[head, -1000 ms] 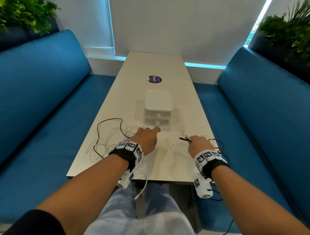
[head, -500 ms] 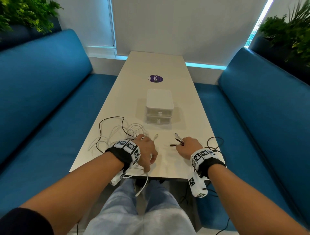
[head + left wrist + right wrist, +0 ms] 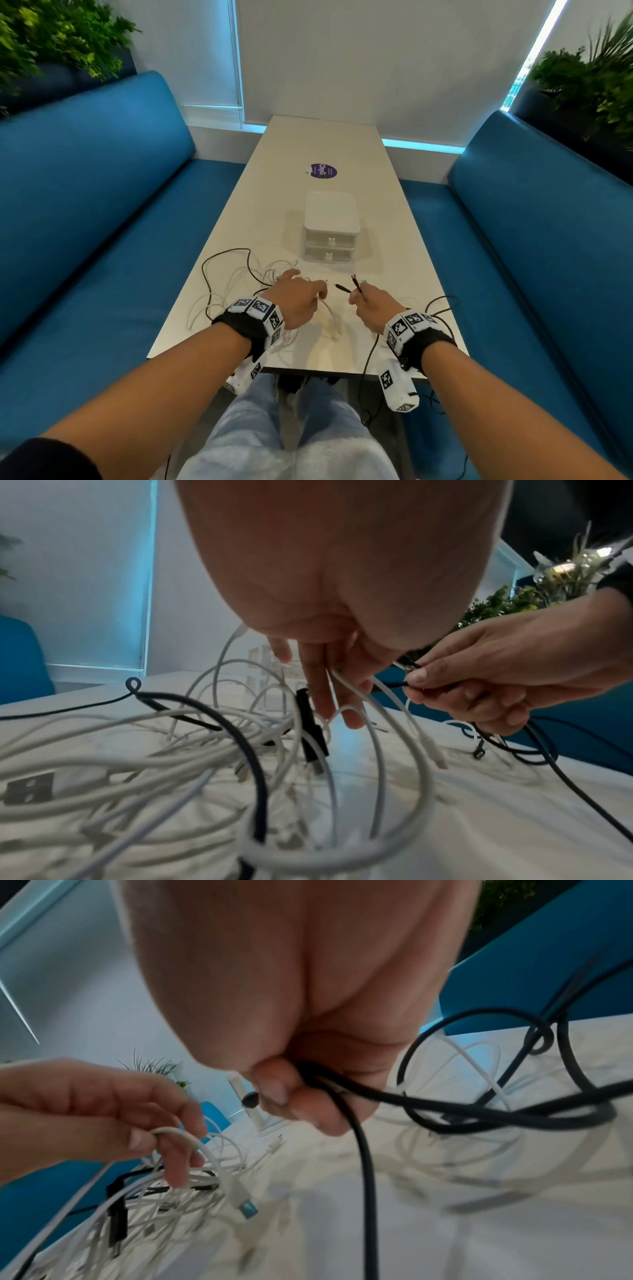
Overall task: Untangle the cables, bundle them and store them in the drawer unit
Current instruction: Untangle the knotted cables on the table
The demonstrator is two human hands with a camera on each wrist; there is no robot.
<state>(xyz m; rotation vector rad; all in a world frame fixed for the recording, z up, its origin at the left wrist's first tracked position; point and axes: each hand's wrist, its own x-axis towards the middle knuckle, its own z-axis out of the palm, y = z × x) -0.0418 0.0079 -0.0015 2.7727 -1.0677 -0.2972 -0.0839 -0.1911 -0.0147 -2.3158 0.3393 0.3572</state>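
A white two-drawer unit point(image 3: 330, 236) stands mid-table with both drawers closed. A tangle of white cables point(image 3: 233, 287) with a black cable point(image 3: 205, 270) looped through it lies on the table's left side. My left hand point(image 3: 318, 294) holds one white cable point(image 3: 330, 318) a little above the table, its fingers point(image 3: 164, 1139) curled round the cable point(image 3: 205, 1150). My right hand point(image 3: 356, 298) grips a doubled black cable point(image 3: 371, 349), whose two plug ends point(image 3: 346, 287) stick out forward. In the right wrist view that black cable point(image 3: 363, 1164) drops from my fist point(image 3: 291, 1099).
The table's near edge point(image 3: 308, 368) lies just under my wrists, and black cable loops point(image 3: 442, 305) trail over its right corner. Blue benches point(image 3: 85, 222) flank the table on both sides. A purple sticker point(image 3: 321, 171) lies beyond the drawer unit.
My left hand drew back from the drawer unit's front and took up a white cable. My right hand moved left and back with the black cable ends.
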